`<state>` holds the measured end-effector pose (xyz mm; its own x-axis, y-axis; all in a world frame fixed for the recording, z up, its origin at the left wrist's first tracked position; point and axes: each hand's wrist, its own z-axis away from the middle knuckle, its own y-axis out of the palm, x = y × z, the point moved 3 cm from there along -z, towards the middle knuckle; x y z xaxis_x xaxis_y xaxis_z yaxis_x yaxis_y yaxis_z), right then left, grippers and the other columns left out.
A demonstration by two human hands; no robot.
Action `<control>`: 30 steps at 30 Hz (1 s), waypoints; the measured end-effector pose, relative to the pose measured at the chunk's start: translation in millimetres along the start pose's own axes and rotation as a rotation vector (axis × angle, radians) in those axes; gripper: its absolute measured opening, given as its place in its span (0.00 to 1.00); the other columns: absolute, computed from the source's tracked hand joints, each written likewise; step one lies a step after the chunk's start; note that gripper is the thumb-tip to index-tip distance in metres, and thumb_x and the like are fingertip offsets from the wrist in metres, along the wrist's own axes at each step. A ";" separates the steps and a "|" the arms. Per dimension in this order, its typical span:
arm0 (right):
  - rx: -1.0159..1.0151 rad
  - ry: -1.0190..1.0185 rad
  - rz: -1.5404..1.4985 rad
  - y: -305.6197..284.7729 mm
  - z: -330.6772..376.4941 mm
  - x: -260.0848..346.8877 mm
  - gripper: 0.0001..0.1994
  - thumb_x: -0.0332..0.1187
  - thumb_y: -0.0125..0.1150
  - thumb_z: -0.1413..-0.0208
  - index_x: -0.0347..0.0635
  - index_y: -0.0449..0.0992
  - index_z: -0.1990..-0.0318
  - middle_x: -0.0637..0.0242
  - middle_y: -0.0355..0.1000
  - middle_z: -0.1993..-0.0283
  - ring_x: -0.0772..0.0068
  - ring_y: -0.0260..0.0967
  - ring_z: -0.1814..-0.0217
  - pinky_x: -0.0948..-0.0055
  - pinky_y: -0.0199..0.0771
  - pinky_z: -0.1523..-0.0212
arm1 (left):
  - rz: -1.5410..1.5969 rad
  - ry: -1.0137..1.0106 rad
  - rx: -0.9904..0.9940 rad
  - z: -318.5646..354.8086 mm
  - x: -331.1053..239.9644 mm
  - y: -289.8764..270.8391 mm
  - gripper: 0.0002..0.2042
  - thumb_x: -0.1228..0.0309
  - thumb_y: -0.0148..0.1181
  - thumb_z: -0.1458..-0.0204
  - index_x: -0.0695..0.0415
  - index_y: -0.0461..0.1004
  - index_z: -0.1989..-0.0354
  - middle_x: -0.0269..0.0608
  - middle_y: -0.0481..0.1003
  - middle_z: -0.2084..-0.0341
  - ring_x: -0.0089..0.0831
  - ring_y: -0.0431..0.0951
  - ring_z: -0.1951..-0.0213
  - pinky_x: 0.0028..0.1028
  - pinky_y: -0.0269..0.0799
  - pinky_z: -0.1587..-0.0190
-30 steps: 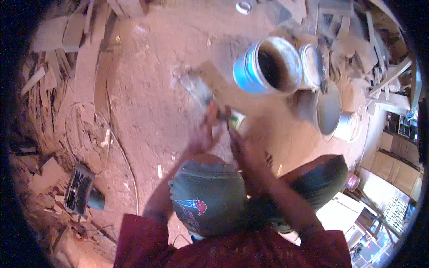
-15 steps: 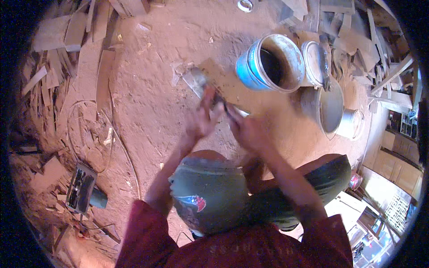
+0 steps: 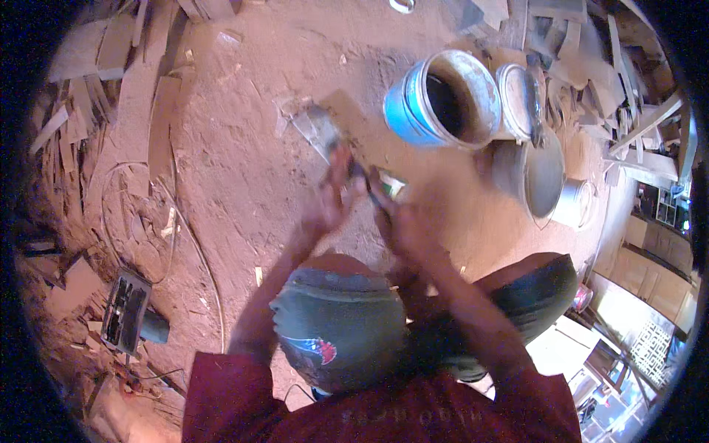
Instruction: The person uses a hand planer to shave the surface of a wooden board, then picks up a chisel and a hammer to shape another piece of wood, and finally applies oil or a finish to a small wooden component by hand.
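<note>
A flat scraper with a broad grey metal blade (image 3: 315, 130) lies low over the dusty ground, its blade pointing up and left. My left hand (image 3: 330, 199) has its fingers closed around the scraper's neck, though motion blurs them. Just to the right, my right hand (image 3: 405, 225) is closed on a dark handle (image 3: 377, 193). That handle lines up with the scraper, but whether both are one tool is hidden between the hands. A small white and green piece (image 3: 393, 184) shows beside the right fingers. Under the hands lies a smooth tan patch (image 3: 436, 184).
A blue bucket (image 3: 405, 111) with dark contents leans beyond my right hand. Behind it are a white lid (image 3: 515, 100), a grey bucket (image 3: 545, 177) and a white pail (image 3: 577, 203). Wood offcuts (image 3: 96, 44) pile up left. A cable (image 3: 198, 247) and an open case (image 3: 124, 310) lie nearby.
The whole view has shifted slightly. Both hands stay at the tool with small blurred movement, and the white and green piece beside the right fingers shows more clearly now.
</note>
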<state>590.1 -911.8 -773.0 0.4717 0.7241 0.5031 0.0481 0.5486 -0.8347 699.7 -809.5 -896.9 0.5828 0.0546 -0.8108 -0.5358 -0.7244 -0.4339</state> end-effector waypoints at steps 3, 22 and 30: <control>0.167 0.205 -0.208 -4.3 -17.4 5.2 0.25 0.30 0.56 0.43 0.48 0.68 0.36 0.39 0.73 0.48 0.35 0.67 0.40 0.48 0.61 0.34 | -0.260 -0.167 0.167 -28.5 32.1 -5.9 0.35 0.51 0.53 0.39 0.56 0.51 0.28 0.51 0.58 0.31 0.47 0.77 0.46 0.39 0.80 0.64; 0.020 0.123 -0.187 -5.5 -31.8 -13.9 0.23 0.33 0.57 0.42 0.52 0.71 0.37 0.39 0.75 0.67 0.42 0.77 0.64 0.42 0.66 0.42 | -0.203 -0.099 0.097 -22.1 -7.9 -2.4 0.34 0.55 0.57 0.40 0.62 0.55 0.31 0.53 0.66 0.36 0.51 0.83 0.61 0.38 0.79 0.70; 0.027 0.073 -0.046 8.4 -45.2 -16.6 0.23 0.39 0.55 0.38 0.49 0.69 0.36 0.46 0.76 0.71 0.50 0.75 0.72 0.52 0.77 0.57 | -0.439 -0.067 0.260 -63.7 27.2 -10.3 0.35 0.47 0.51 0.39 0.61 0.58 0.32 0.57 0.67 0.39 0.52 0.78 0.50 0.40 0.77 0.54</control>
<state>622.5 -938.1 -798.4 0.5321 0.6660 0.5229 0.0484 0.5926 -0.8040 760.0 -844.4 -889.4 0.7511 0.3654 -0.5498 -0.3886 -0.4285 -0.8157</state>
